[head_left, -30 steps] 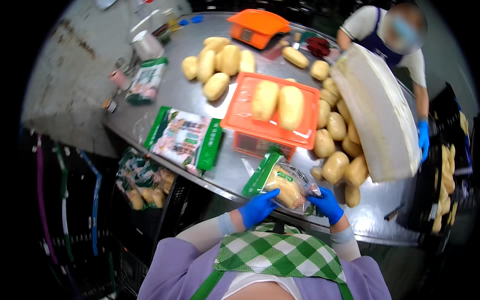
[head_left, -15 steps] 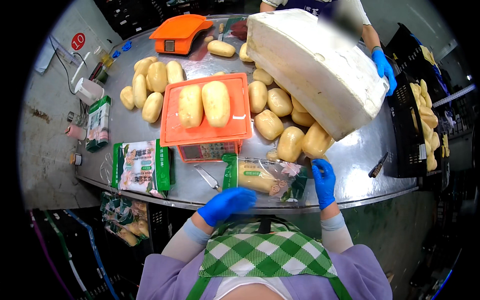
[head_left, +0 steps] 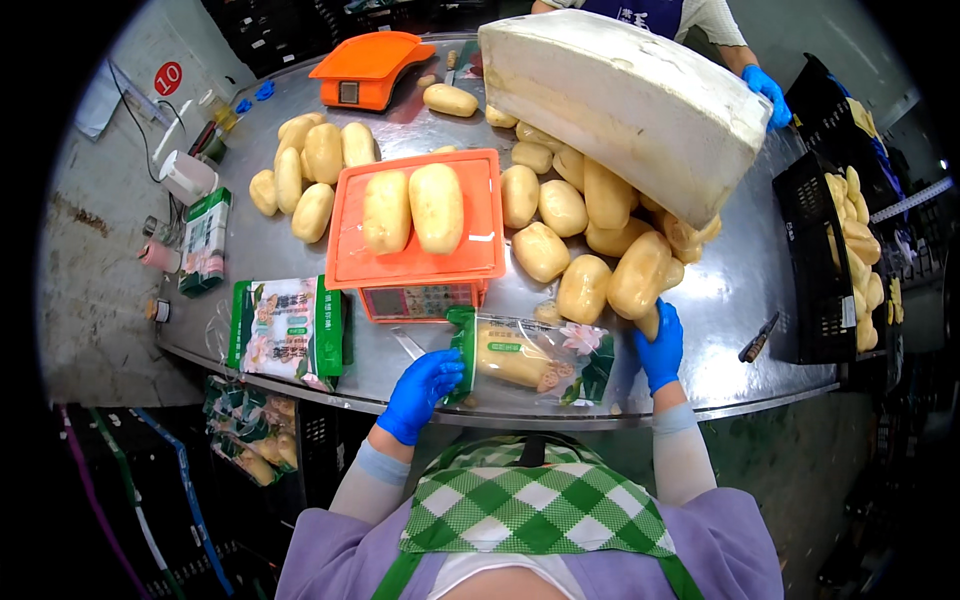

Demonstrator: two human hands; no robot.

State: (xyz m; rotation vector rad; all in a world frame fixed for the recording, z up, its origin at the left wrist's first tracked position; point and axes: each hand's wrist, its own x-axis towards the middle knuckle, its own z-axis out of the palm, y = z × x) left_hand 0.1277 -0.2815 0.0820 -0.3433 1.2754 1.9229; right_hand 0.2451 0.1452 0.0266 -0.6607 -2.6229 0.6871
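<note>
My left hand (head_left: 422, 393), in a blue glove, rests at the green end of a clear printed bag (head_left: 590, 362) holding a peeled lotus root (head_left: 508, 360). Its fingers are loosely bent and not clasped; they cover the handle of a knife (head_left: 406, 342) whose blade shows beyond. On the other side of the bag, my blue-gloved right hand (head_left: 662, 350) has thumb and fingers around the lower end of a small lotus root (head_left: 649, 321). Larger lotus roots (head_left: 638, 275) lie piled just beyond. Two more (head_left: 436, 208) sit on the orange scale (head_left: 345, 262).
A co-worker's gloved hand (head_left: 768, 96) tilts a white foam box (head_left: 620, 95) over the pile. A second orange scale (head_left: 368, 58) stands far left. Stacked bags (head_left: 288, 335) lie at left, another knife (head_left: 759, 338) at right, beside a black crate (head_left: 812, 240).
My left hand has moved left and slightly away from me to the bag's end. My right hand has shifted right to the small lotus root. More roots show under the foam box, which has moved.
</note>
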